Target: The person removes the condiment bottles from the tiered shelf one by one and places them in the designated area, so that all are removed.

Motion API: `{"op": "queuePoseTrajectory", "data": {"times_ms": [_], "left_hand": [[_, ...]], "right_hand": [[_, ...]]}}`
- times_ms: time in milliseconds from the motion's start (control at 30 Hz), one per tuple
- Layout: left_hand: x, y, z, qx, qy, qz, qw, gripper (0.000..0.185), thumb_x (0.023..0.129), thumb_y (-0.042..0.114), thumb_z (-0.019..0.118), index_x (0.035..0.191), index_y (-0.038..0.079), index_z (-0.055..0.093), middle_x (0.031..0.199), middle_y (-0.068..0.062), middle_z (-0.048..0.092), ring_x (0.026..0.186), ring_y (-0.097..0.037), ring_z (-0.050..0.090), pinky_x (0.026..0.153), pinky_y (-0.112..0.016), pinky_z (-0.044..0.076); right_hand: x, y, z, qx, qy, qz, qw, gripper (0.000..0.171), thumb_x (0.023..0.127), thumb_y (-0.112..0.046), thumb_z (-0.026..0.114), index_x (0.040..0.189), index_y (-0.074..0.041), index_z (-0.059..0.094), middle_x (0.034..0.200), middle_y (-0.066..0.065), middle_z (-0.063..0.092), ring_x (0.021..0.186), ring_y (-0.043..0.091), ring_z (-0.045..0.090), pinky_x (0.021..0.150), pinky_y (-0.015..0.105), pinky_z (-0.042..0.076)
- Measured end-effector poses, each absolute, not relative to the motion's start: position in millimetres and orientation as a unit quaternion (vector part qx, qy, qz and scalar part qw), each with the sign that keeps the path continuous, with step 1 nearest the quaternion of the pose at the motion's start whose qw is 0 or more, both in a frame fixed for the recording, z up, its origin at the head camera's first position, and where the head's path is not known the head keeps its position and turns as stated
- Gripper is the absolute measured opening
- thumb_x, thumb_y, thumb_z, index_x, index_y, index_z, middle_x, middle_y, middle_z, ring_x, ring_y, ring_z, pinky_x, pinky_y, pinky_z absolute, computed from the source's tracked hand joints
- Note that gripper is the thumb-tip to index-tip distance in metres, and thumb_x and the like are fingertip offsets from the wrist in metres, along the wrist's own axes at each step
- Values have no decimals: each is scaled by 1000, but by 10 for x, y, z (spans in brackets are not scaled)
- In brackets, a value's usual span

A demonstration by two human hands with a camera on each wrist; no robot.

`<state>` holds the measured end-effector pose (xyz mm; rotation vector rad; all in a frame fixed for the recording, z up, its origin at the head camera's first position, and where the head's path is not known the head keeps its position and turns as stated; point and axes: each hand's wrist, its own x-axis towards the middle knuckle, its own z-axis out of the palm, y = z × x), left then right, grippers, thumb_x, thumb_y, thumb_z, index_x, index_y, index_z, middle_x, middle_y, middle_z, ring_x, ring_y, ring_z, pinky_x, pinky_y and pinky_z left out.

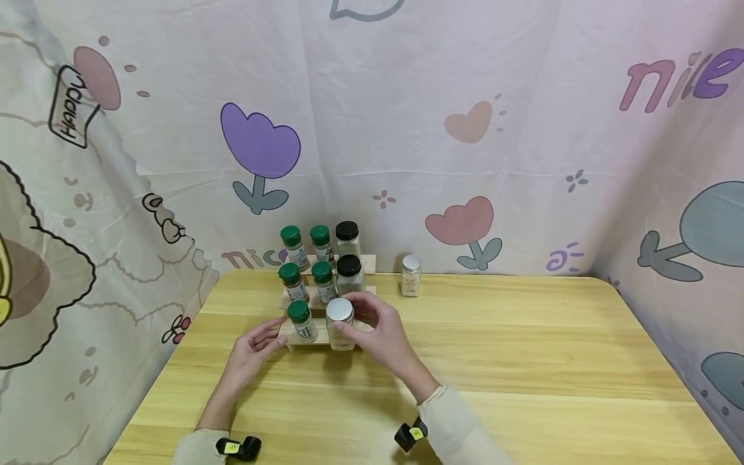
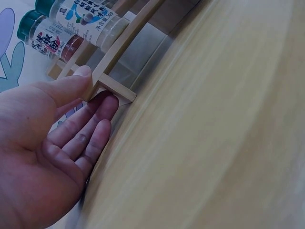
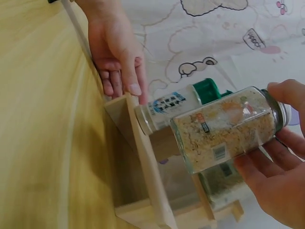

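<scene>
My right hand [image 1: 388, 332] grips a square glass spice jar [image 3: 224, 129] by its silver lid end. The jar holds pale flaky seasoning and is tilted above the front step of the wooden tiered spice rack [image 3: 151, 171]. At the rack's front left corner, my left hand [image 2: 52, 129] pinches the wood between thumb and fingers. Beside the held jar, a green-capped spice bottle [image 1: 303, 323] stands on the front step. More green-capped bottles [image 1: 323, 282] and black-lidded jars [image 1: 350, 274] occupy the two steps behind.
To the right of the rack, near the back edge of the wooden table [image 1: 523, 361], stands another silver-lidded jar [image 1: 410, 276]. A patterned cloth [image 1: 372, 116] hangs behind the table and along both sides.
</scene>
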<state>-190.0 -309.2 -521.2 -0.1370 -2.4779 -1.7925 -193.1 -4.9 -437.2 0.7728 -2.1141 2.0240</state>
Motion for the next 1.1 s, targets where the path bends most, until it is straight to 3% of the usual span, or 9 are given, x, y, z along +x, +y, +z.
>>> {"op": "queuePoseTrajectory", "data": {"times_ms": [400,1100], "left_hand": [[-1914,-3103,-5221,-46,-804,-592,39,48,99,14,71,143,-1,57,125,-26,68,101,-4,68,85,-18,55],[-1900,-3115,-5247,-41,-828,-556,52,46,100,20,70,141,2,60,126,-24,68,104,2,65,86,-14,53]], "right_hand": [[-1938,280,-4302,260,-688,677,37,43,85,-1,83,125,-4,67,119,9,69,111,24,66,98,36,55],[-1937,742,-4346,249,-697,672,34,41,87,-3,82,125,-5,67,118,12,70,112,28,66,100,37,54]]}}
